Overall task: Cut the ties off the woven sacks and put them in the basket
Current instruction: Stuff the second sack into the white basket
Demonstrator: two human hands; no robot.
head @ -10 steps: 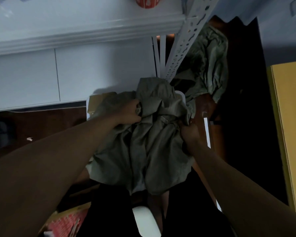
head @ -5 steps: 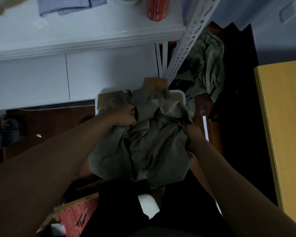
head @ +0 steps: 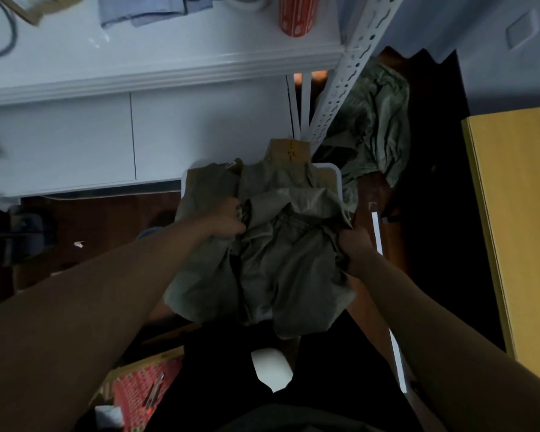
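A crumpled grey-green woven sack (head: 281,263) hangs bunched between my two hands over a white basket (head: 337,179) on the floor. My left hand (head: 228,219) grips a fold at the sack's upper left. At the sack's right edge, my right hand (head: 354,244) grips the cloth. The sack covers most of the basket, and only the white rim shows at the back. A piece of brown cardboard (head: 289,151) stands up behind the sack. No tie or cutting tool is visible in either hand.
More grey-green sacks (head: 378,126) lie heaped at the back right beside a white perforated shelf post (head: 343,85). A white counter (head: 156,63) with a red cup (head: 296,14) runs across the top. A yellow board (head: 518,219) stands at right. A red patterned mat (head: 138,394) lies lower left.
Both hands have carried the sack a little forward and lower over the basket. The camera tilted up, so more of the counter top shows.
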